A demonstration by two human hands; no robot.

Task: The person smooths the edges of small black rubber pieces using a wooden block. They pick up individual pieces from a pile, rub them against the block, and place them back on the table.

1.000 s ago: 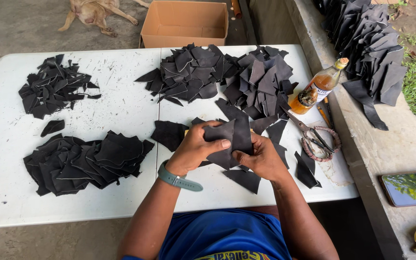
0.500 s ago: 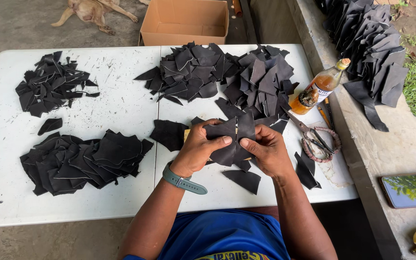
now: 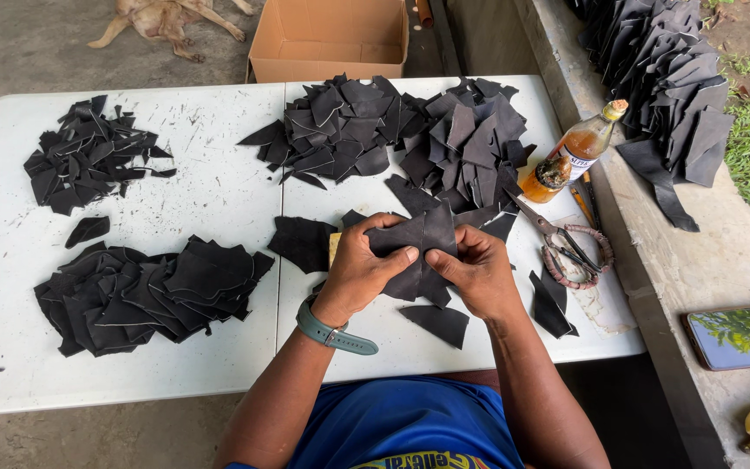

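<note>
**Kid:** What are the hands holding?

**Grown-up:** A black leather piece [image 3: 423,247]. Both hands have it. The left hand [image 3: 359,269] pinches its left side, with the thumb lying on top. The right hand [image 3: 477,274] pinches its right side, fingers curled shut around the edge.

**Kid:** Where is it?

**Grown-up:** Near the person, just above the near edge of the white table [image 3: 219,195], a little right of the middle. It sits right between the two hands, so neither hand is closer. They share it.

**Kid:** Which way does it point?

**Grown-up:** It looks taller than wide, with its long way running from near to far. A fold or seam goes down the middle, and the two thumbs meet close to that line.

**Kid:** What else is there?

**Grown-up:** A big heap of black pieces [image 3: 410,139] lies far from the hands. Two more piles lie off to the left: a flat pile [image 3: 145,291] near, and a small pile [image 3: 88,165] far. Scissors [image 3: 562,243] lie just right of the right hand, with a bottle of orange liquid [image 3: 579,152] past them. A small scrap [image 3: 436,321] rests on the table under the hands.

**Kid:** Is the piece touching the table?

**Grown-up:** I cannot tell. The hands hide its bottom edge.
</note>
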